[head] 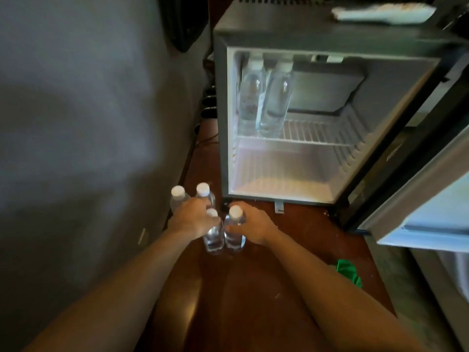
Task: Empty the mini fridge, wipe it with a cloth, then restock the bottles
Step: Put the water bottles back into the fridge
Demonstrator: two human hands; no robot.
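The mini fridge [223,102] stands open on a dark wooden surface, its door [416,217] swung out to the right. Two clear water bottles [275,97] stand on its upper wire shelf at the left; the lower compartment holds nothing. Several white-capped bottles stand in front of the fridge's left corner. My left hand [193,219] wraps around one bottle [214,237], and my right hand [253,226] grips the bottle [234,229] beside it. Two more bottles [177,196] stand just behind my left hand. A green cloth [349,271] lies on the wood at the right.
A grey wall [88,148] runs along the left. A pale object [383,11] lies on top of the fridge. Cables and dark round shapes [206,102] sit in the gap between wall and fridge. Bare wood lies between my forearms.
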